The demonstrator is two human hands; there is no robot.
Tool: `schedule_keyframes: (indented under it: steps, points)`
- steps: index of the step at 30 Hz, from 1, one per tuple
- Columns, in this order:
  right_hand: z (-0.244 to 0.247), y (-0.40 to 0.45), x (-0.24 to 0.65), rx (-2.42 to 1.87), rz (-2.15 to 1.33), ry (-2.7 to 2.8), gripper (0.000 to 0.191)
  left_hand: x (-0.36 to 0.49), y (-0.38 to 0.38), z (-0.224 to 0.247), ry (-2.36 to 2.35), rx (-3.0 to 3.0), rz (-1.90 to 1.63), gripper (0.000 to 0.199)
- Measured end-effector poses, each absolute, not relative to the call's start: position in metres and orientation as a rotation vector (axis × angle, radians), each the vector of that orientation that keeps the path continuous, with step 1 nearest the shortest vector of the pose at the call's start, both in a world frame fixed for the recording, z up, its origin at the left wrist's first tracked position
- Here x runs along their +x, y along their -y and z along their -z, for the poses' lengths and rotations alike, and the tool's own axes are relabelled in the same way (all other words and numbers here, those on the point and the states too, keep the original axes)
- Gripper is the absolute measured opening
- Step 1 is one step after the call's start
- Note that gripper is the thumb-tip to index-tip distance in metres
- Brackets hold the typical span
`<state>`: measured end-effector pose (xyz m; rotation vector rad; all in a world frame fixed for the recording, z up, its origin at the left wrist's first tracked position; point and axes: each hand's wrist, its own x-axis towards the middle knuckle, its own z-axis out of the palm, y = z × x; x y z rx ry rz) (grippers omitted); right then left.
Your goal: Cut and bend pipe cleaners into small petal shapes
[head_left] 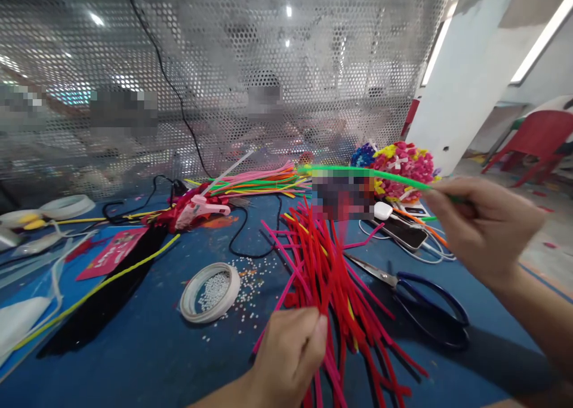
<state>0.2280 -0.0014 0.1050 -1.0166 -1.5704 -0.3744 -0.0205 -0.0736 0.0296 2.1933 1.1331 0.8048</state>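
My right hand (487,235) is closed in a pinch on one end of a green pipe cleaner (398,177), which stretches out to the left above the table. Low in the middle, my left hand (290,348) is closed in a fist over a loose pile of red and pink pipe cleaners (358,312). A red pipe cleaner (344,229), partly blurred, rises from its thumb side; the grip itself is hidden. Scissors with dark blue handles (430,306) lie right of the pile, their blades partly under it.
A white tape ring (187,300) holds tiny white beads, with more scattered beside it. Behind are a pink glue gun (201,208), a multicoloured pipe cleaner bundle (259,180), a phone (405,232) with cables and a fuzzy pink-yellow bouquet (403,169). A perforated metal panel (215,55) closes the back.
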Motion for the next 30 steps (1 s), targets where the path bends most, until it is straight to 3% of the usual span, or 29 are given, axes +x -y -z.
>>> schedule_keyframes:
  steps: [5, 7, 10, 16, 20, 25, 30]
  points:
    - [-0.133, -0.041, 0.209, -0.979, 0.207, 1.648, 0.015, -0.023, 0.063, -0.058, -1.38, 1.861, -0.684, 0.032]
    - [-0.149, -0.079, 0.188, -0.935, 0.149, 1.61, 0.018, -0.029, 0.064, -0.06, -1.455, 1.803, -0.688, 0.025]
    - [-0.16, -0.151, 0.146, -1.011, 0.198, 1.635, 0.022, -0.039, 0.073, -0.051, -1.595, 1.781, -0.785, 0.029]
    - [-0.099, -0.231, 0.061, -1.194, 0.172, 2.338, 0.029, -0.048, 0.104, -0.015, -1.599, 1.575, -0.984, 0.053]
    - [-0.074, -0.22, 0.062, -1.178, 0.155, 2.411, 0.063, -0.049, 0.104, -0.008, -1.343, 1.299, -0.925, 0.068]
    - [-0.069, -0.155, 0.141, -1.105, 0.163, 2.263, 0.053, -0.033, 0.082, -0.013, -1.253, 1.289, -0.882, 0.072]
    - [-0.042, -0.051, 0.218, -1.209, -0.401, 2.178, 0.049, -0.002, 0.07, -0.006, -1.213, 1.391, -0.907, 0.073]
